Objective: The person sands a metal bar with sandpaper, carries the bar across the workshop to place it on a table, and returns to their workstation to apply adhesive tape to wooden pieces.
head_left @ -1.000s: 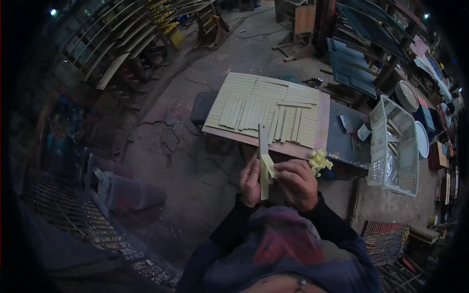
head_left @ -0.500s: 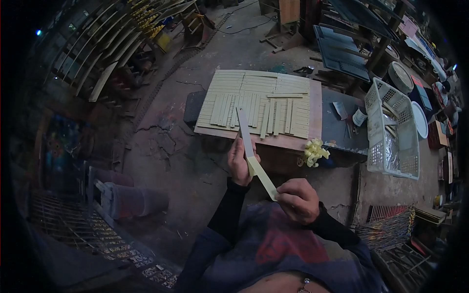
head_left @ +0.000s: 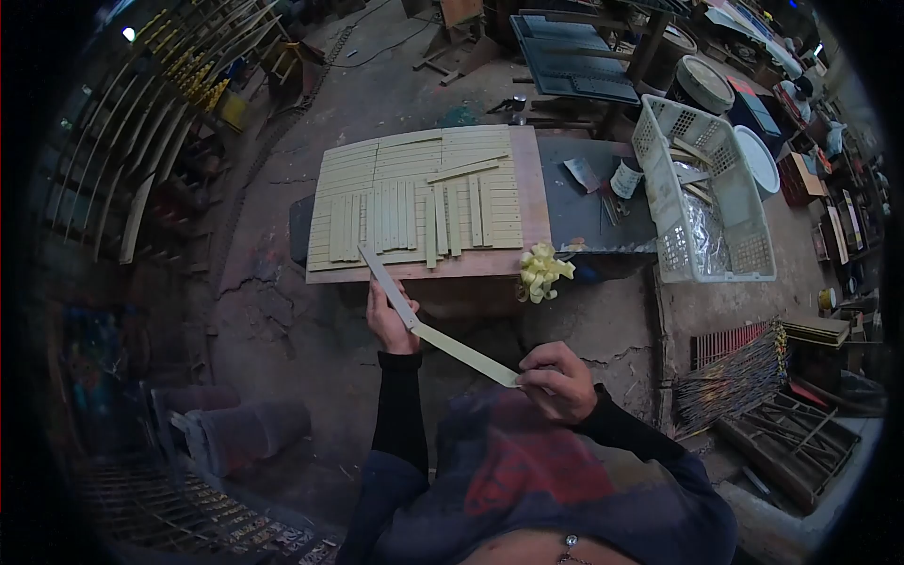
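Note:
My left hand [head_left: 389, 322] is closed round the lower part of a narrow, flat grey-white strip [head_left: 384, 282], whose far end points up toward the table. A pale yellow tape strip [head_left: 466, 354] runs taut from the near end of that flat strip to my right hand [head_left: 559, 380]. Its loose end is pinched between my right thumb and fingers. Beyond my hands, on a board [head_left: 537, 207], lie rows of pale yellow strips [head_left: 395, 215], some loose on top and at angles.
Crumpled yellow tape [head_left: 543, 273] hangs in a bunch at the table's near edge. To the right are a labelled container [head_left: 625, 177] and a white plastic crate [head_left: 716, 273] with strips and foil-like wrapping. Metal racks [head_left: 169, 122] stand at the far left.
The tape now pulls away from the flat strip's near end, with a longer free length between my hands. My hands are farther apart; the view has shifted right.

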`<action>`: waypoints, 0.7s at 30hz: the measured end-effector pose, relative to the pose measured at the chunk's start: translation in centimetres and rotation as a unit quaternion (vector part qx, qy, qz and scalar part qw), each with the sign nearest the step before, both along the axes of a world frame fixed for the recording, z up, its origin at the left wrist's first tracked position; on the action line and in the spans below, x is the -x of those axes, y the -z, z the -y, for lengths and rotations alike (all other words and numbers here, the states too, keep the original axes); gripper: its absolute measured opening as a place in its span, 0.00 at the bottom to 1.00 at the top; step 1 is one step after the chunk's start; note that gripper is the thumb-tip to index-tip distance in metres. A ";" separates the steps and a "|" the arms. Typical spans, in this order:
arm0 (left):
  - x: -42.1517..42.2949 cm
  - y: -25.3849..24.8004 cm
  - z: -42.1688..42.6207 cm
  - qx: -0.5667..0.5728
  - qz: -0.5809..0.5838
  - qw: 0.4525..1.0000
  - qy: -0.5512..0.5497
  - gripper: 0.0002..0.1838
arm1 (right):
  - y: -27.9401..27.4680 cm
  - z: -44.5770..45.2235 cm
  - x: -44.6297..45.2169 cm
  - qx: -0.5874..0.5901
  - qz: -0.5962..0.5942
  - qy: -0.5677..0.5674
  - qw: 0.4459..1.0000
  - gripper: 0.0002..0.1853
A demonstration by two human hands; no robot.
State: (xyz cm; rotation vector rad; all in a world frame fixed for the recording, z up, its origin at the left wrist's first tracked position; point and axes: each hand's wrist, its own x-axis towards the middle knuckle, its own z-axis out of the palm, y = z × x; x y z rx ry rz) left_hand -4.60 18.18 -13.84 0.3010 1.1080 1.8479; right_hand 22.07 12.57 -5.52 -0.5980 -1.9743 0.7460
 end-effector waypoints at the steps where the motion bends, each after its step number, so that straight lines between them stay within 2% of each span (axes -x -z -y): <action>1: 0.2 0.3 0.2 -0.010 0.010 1.000 -0.007 0.14 | 0.1 -0.3 -0.5 0.012 -0.002 0.010 1.000 0.15; 5: 2.8 1.0 1.4 0.000 0.029 0.995 -0.100 0.12 | -0.1 -2.7 -2.8 0.051 0.016 0.059 0.997 0.12; 7: 3.4 0.5 2.5 -0.015 0.021 0.995 -0.092 0.12 | 1.6 -5.2 -3.5 0.083 0.057 0.112 0.989 0.09; 11: 0.9 -1.8 3.2 -0.011 -0.009 0.997 -0.081 0.14 | 12.0 -12.4 -4.9 0.071 0.130 0.203 0.968 0.08; 15: -3.4 -3.8 2.8 0.018 -0.033 0.998 -0.055 0.17 | 19.4 -16.6 -4.3 0.049 0.169 0.212 0.961 0.12; 19: -6.7 -5.2 2.5 0.041 -0.043 0.998 -0.039 0.18 | 19.3 -17.2 -3.7 0.049 0.249 0.247 0.935 0.16; 21: -7.8 -4.7 2.3 0.028 -0.047 0.998 -0.008 0.18 | 18.1 -16.8 -3.3 0.120 0.266 0.290 0.911 0.24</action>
